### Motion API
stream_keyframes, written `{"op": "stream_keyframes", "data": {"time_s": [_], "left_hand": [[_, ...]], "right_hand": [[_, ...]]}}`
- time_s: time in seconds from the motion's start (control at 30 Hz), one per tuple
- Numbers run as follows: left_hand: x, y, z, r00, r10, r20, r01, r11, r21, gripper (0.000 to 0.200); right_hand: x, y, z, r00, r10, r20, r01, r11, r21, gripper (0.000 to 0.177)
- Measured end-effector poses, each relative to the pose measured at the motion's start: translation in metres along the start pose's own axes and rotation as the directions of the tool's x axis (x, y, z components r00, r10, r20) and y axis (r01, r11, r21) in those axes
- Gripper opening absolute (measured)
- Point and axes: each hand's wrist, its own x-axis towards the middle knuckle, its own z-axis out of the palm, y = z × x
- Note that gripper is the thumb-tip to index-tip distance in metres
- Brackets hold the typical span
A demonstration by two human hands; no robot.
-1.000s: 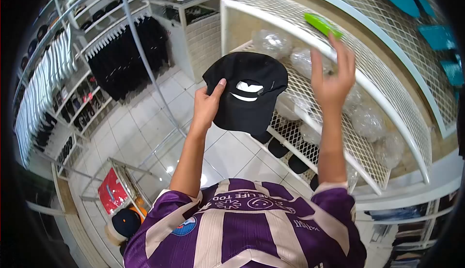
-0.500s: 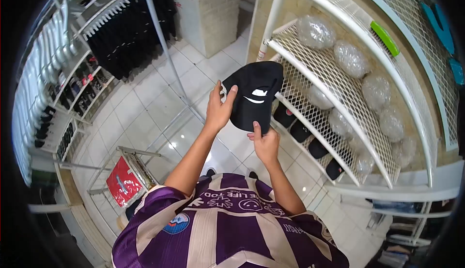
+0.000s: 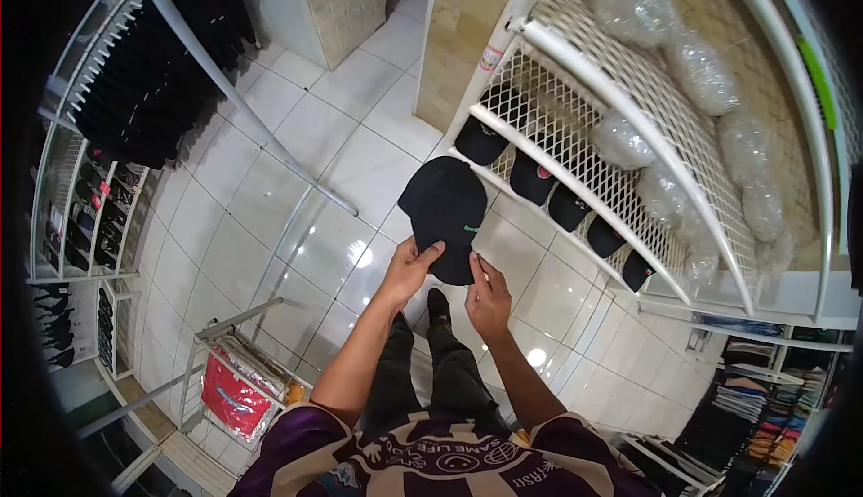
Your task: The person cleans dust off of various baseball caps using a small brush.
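A black cap (image 3: pixel 442 205) with small green lettering on its side hangs over the tiled floor at the centre. My left hand (image 3: pixel 412 272) grips its lower left edge, the thumb lying on top of the fabric. At the lower right edge, my right hand (image 3: pixel 488 299) pinches the cap between thumb and fingers. To the right, a white mesh rack (image 3: pixel 575 173) holds a row of dark caps, one of them a black cap (image 3: pixel 481 141) at its near end.
Plastic-wrapped bundles (image 3: pixel 706 70) lie on the rack's upper shelf. A metal pole (image 3: pixel 225 84) slants down at the left, near hanging black clothes (image 3: pixel 166 66). A low stand holds a red packaged item (image 3: pixel 234 394). Folded clothes (image 3: pixel 773 407) are stacked at the lower right.
The cap has turned, so its white front design no longer shows and green lettering does. Both hands have moved to its lower edge. The view has tilted down, showing the legs.
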Motion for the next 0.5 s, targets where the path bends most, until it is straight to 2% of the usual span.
{"op": "stream_keyframes", "data": {"time_s": [0.1, 0.17, 0.23, 0.37, 0.43, 0.5], "left_hand": [[0.037, -0.018, -0.014, 0.991, -0.121, 0.06, 0.117, 0.991, 0.072, 0.036], [0.068, -0.036, -0.021, 0.985, -0.144, 0.096, 0.133, 0.985, 0.111, 0.039], [0.093, -0.034, -0.012, 0.987, -0.106, 0.123, 0.09, 0.988, 0.129, 0.041], [0.153, -0.053, -0.001, 0.979, -0.045, 0.201, 0.022, 0.993, 0.114, 0.046], [0.181, -0.067, 0.002, 0.988, -0.145, 0.054, 0.136, 0.979, 0.153, 0.051], [0.204, -0.084, 0.0, 0.993, -0.115, 0.027, 0.109, 0.981, 0.163, 0.054]], "right_hand": [[-0.002, 0.034, 0.031, 1.0, 0.013, -0.017, -0.012, 0.999, 0.042, 0.062], [0.01, 0.056, 0.045, 0.992, -0.085, -0.097, 0.079, 0.995, -0.062, 0.063], [0.023, 0.079, 0.058, 0.993, -0.076, -0.091, 0.071, 0.996, -0.048, 0.065], [0.055, 0.126, 0.08, 0.97, -0.116, -0.212, 0.096, 0.99, -0.101, 0.067], [0.071, 0.149, 0.092, 0.96, -0.129, -0.248, 0.097, 0.986, -0.138, 0.067], [0.085, 0.172, 0.104, 0.948, -0.162, -0.274, 0.126, 0.981, -0.145, 0.066]]}}
